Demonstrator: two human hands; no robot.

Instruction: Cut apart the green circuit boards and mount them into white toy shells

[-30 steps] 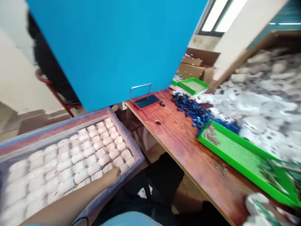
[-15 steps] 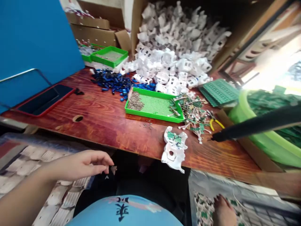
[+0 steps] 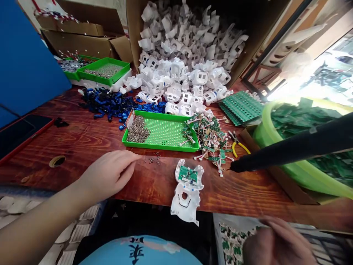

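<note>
My left hand (image 3: 114,173) is over the front of the table, index finger stretched towards a few loose screws (image 3: 154,158). Thumb and index finger are apart, and nothing shows between them. To its right lies a white plastic housing (image 3: 186,204), its lower end jutting past the table edge. A green circuit board (image 3: 189,175) sits in the housing's upper part. My right hand (image 3: 278,241) is low at the right, above a bag of small circuit boards (image 3: 230,239). Motion smears its fingers. A black screwdriver-like tool (image 3: 286,145) points in from the right.
A green tray (image 3: 168,134) holds screws, beside a heap of wired boards (image 3: 211,136). Yellow-handled pliers (image 3: 238,145) lie near a green tub (image 3: 266,125) of boards. Behind are white housings (image 3: 179,73), blue parts (image 3: 107,101) and stacked green panels (image 3: 241,106). A phone-like device (image 3: 24,132) lies left.
My left hand has risen from beside my lap onto the table near the loose screws. My right hand has come up from the bag of boards. The view has shifted.
</note>
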